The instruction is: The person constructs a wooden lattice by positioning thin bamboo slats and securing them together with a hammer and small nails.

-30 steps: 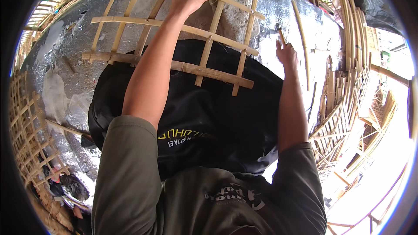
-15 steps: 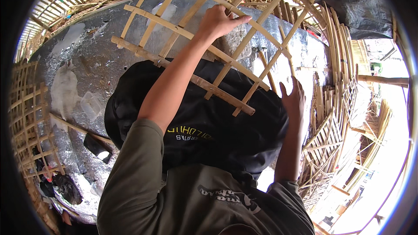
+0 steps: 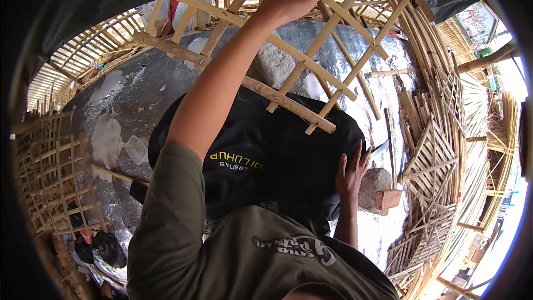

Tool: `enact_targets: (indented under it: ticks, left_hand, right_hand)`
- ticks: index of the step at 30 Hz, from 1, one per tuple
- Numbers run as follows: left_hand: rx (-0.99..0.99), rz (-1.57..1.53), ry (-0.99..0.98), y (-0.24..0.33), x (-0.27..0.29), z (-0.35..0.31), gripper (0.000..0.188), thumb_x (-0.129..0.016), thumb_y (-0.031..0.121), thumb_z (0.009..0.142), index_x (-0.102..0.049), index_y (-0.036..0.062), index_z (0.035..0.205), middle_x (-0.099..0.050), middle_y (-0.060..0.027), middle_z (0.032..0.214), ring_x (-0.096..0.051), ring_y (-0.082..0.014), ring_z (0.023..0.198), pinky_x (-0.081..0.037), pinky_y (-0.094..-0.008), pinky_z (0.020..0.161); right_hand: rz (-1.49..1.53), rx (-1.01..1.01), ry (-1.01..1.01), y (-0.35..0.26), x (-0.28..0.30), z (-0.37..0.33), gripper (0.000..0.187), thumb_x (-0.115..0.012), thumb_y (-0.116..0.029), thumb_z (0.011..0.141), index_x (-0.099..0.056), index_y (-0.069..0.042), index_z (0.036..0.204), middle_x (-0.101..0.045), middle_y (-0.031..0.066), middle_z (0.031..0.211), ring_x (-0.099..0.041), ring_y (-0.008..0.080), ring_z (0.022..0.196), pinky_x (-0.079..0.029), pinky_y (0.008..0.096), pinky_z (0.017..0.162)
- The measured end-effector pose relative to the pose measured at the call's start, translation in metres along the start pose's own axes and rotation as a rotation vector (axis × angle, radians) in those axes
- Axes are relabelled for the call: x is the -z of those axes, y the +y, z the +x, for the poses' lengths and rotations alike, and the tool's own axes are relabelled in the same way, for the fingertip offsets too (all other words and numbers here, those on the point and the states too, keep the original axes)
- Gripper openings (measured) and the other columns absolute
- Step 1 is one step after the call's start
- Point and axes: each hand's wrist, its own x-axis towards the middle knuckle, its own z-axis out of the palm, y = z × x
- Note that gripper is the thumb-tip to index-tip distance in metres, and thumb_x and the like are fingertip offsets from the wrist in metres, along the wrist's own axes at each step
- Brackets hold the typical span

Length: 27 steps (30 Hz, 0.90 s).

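Lattice lifted and swung right; right hand dropped off it.

Left hand (image 3: 291,0) grips a slat of the bamboo lattice panel (image 3: 311,72), fingers curled shut round it, arm stretched up. A second ago the panel lay lower and flatter over the black garment (image 3: 277,155); now it is raised and tilted, carried by the left hand alone. Right hand (image 3: 351,175) has come down from the panel's right edge and rests flat on the black garment, fingers spread, holding nothing, just beside a pale stone block (image 3: 377,189). Silver foil sheet (image 3: 133,94) underneath, more bamboo panels (image 3: 438,150) stacked on the right. Looks like the panel is being shifted one-handed.
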Motion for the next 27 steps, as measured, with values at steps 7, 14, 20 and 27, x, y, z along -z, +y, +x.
enact_targets:
  ticks: [7,14,20,27]
  left_hand:
    - [0.37,0.049,-0.166,0.063,0.049,-0.007,0.097,-0.036,0.082,0.088,-0.063,-0.0042,0.124,-0.068,-0.0241,0.11,-0.068,-0.0281,0.098,-0.056,-0.0401,0.077]
    - [0.254,-0.123,-0.068,0.028,0.074,-0.051,0.075,-0.052,0.08,0.084,-0.069,0.0062,0.084,-0.028,0.008,0.048,-0.033,-0.0056,0.04,-0.03,-0.0257,0.043]
    - [0.302,-0.218,-0.105,0.051,0.085,-0.087,0.07,-0.057,0.076,0.085,-0.064,0.007,0.097,-0.023,0.0126,0.054,-0.022,-0.0007,0.043,-0.016,-0.0217,0.042]
    - [0.316,-0.233,-0.1,0.047,0.085,-0.096,0.063,-0.058,0.073,0.086,-0.061,0.0102,0.088,-0.025,0.0121,0.054,-0.025,-0.0008,0.042,-0.017,-0.0214,0.04]
  right_hand:
    - [0.282,-0.337,0.023,0.047,-0.004,-0.017,0.052,-0.06,-0.043,0.096,-0.053,0.007,0.108,-0.063,0.0295,0.087,-0.062,0.0449,0.083,-0.048,0.0485,0.077]
    - [0.322,-0.163,0.011,0.079,-0.008,-0.021,0.033,-0.057,-0.029,0.098,-0.066,-0.001,0.112,-0.069,0.0266,0.093,-0.067,0.0453,0.09,-0.051,0.0474,0.074]
    - [0.311,-0.008,-0.018,0.118,0.025,-0.031,0.041,-0.059,-0.038,0.097,-0.066,0.001,0.104,-0.068,0.0251,0.086,-0.067,0.0411,0.082,-0.05,0.0463,0.07]
    - [0.223,0.107,0.286,0.07,0.09,-0.034,0.05,-0.077,-0.04,0.085,-0.058,0.003,0.105,-0.063,0.0211,0.099,-0.063,0.0357,0.086,-0.049,0.0465,0.076]
